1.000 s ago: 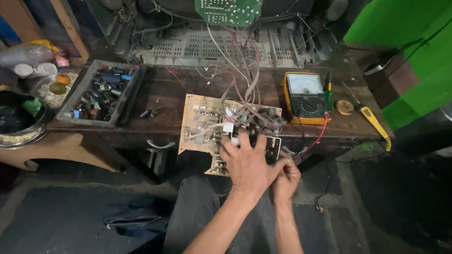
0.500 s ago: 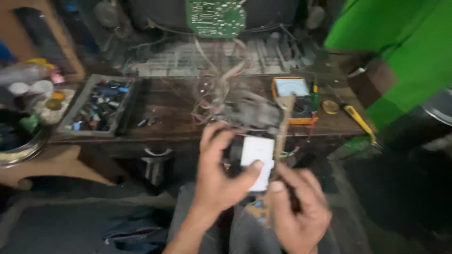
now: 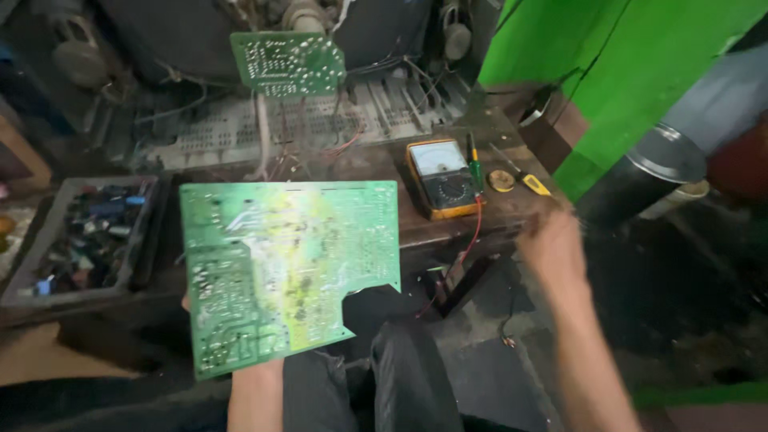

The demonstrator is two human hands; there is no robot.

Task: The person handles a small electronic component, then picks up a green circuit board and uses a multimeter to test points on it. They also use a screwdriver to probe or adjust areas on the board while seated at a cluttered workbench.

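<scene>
Board (image 3: pixel 288 272) rests solder side up on my left hand (image 3: pixel 254 376), whose fingers hide beneath it, grip unclear. Right hand (image 3: pixel 552 252), blurred beside the meter (image 3: pixel 442 178), holds nothing; I'd best steady the board's free edge

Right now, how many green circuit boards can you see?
2. A large circuit board is held up solder-side toward the camera by the left hand, mostly hidden behind it. A smaller circuit board hangs above the bench. Others may be hidden.

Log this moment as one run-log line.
left hand: holds large green circuit board up, solder side to camera | right hand: free, blurred, near bench edge | analog multimeter: on bench
</scene>
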